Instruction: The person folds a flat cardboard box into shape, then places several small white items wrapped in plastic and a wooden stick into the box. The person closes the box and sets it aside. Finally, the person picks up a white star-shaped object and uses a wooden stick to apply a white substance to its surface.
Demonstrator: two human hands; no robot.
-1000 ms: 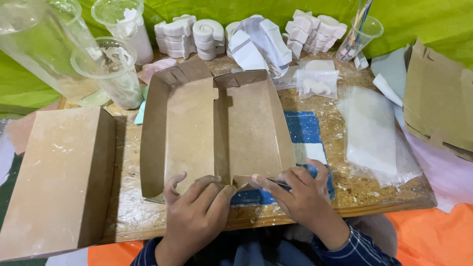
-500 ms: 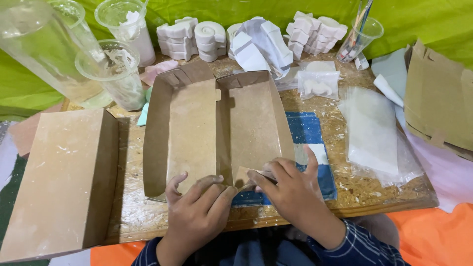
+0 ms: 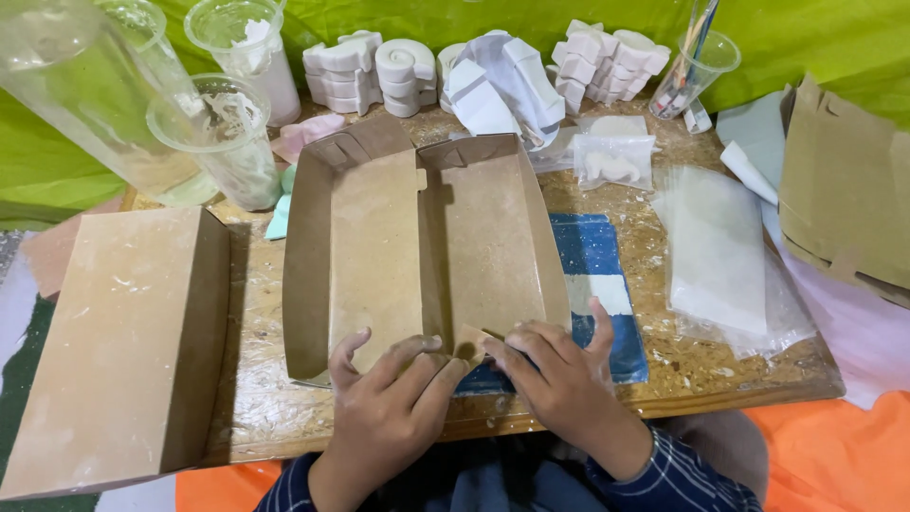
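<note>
Compared with a second ago: right hand (image 3: 559, 379) drawn inward from the blue-and-white cloth (image 3: 597, 284) toward the centre crease, fingertips now meeting those of the left hand (image 3: 389, 408); thin dark item formerly under the right fingers no longer visible. Box unmoved otherwise.

Open cardboard box (image 3: 427, 246) lying flat on the wooden bench (image 3: 701, 370), centred, near edge just short of the bench's front edge, far flaps (image 3: 379, 142) raised toward the back. Left hand palm-down, fingers spread and lightly curled, pressing the near end flap of the left half — nothing gripped. Right hand palm-down, fingers bent, pinching or pressing the small tab at the near end of the crease; true grip cannot be told.

Edges and room:
- Left: second closed cardboard box (image 3: 114, 351) overhanging the front-left corner, just beside the open box, narrow gap between.
- Back-left corner: clear plastic cups (image 3: 223, 142), close to the box's far-left corner.
- Back edge: row of white plaster casts (image 3: 398, 66), a crumpled white sheet (image 3: 502, 85), a cup of brushes (image 3: 692, 66).
- Right: clear plastic bags (image 3: 720, 256) toward the right edge; folded cardboard sheet (image 3: 844, 199) beyond the right edge.
- Bare wood only in a strip along the front edge and between cloth and bags.
</note>
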